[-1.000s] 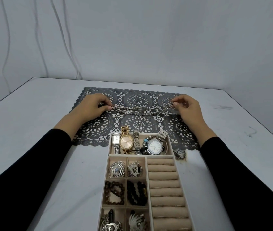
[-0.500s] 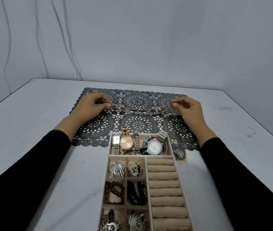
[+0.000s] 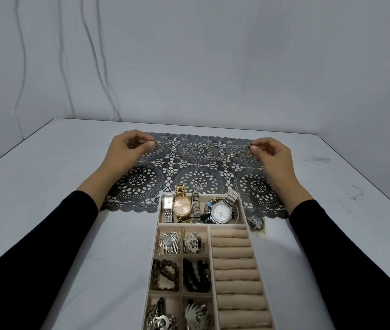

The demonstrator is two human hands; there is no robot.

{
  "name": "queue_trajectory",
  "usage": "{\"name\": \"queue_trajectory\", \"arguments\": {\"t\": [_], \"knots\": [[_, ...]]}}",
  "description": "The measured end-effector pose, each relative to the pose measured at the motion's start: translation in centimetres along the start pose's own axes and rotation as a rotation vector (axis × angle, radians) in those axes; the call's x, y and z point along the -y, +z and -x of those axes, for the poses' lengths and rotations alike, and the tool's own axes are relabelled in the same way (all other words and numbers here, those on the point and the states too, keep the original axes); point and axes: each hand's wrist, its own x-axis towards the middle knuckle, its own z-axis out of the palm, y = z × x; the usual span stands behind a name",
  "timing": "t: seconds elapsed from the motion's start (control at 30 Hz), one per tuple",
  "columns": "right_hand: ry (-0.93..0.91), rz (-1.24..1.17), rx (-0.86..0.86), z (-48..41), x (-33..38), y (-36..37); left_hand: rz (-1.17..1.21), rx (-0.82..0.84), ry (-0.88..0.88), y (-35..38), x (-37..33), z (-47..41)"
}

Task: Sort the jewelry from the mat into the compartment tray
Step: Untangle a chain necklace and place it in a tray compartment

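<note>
A silver chain necklace hangs stretched between both hands above the far half of the dark lace mat. My left hand pinches its left end and my right hand pinches its right end; the doubled strands sag in the middle. The beige compartment tray stands in front of the mat. Its top compartment holds several watches. Small compartments hold brooches and bead bracelets. The ring rolls on the right look bare.
A small silver piece lies at the mat's near right corner beside the tray. The white table ends at a grey wall behind the mat; cables hang down the wall at left.
Both hands have lifted the chain off the mat and moved slightly apart; the chain now hangs in the air, sagging between them.
</note>
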Motion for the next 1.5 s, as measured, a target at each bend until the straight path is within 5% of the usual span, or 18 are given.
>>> {"name": "queue_trajectory", "arguments": {"t": [0.83,1.5], "knots": [[-0.107,-0.233,-0.044,7.7,7.7,-2.8,0.159,-0.065,0.085,-2.9,-7.1,8.3],[-0.14,-0.165,0.105,12.1,7.4,-2.5,0.146,0.125,0.114,-1.8,-7.1,12.1]]}}
